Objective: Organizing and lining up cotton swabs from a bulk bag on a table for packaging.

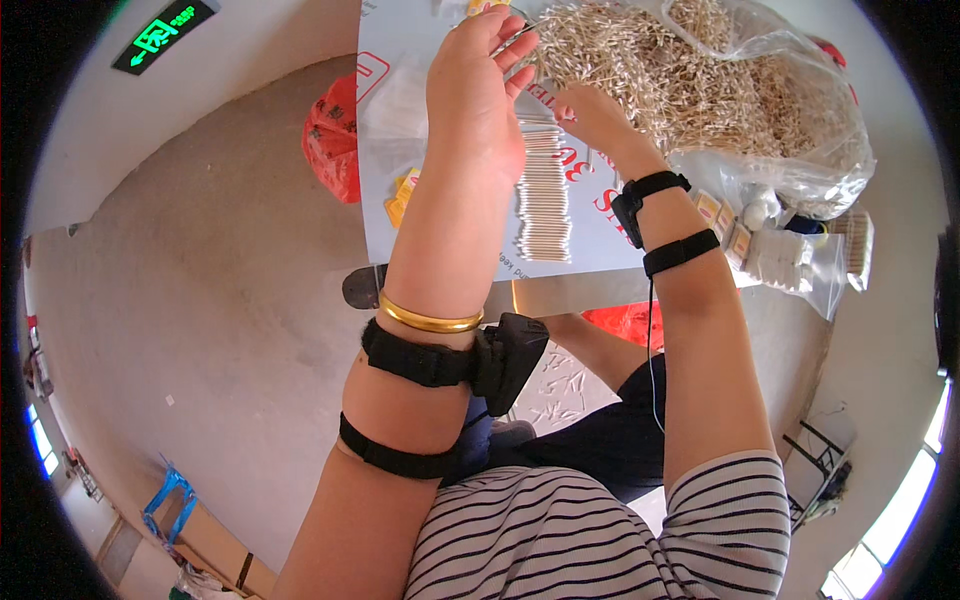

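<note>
A neat row of cotton swabs [545, 205] lies stacked on the grey printed board [595, 250] covering the table. Just beyond its far left end, my left hand [475, 90] is raised with the palm turned up and its fingers apart, loosely curled. Its fingertips come close to a yellow packet [486, 5] at the top edge. My right hand [598, 118] is curled at the near edge of a big loose heap of cotton swabs [620, 60]. Those fingers are bent together, and whatever they grip is hidden. A clear plastic bag [840, 150] spreads around and under the heap.
Small yellow boxes [402, 198] lie left of my left wrist. At the right table edge stand small boxes [708, 207] and a clear bag of white swabs [780, 262]. A red bag [335, 140] hangs beside the left edge. A thin cable [653, 350] runs from my right wrist strap.
</note>
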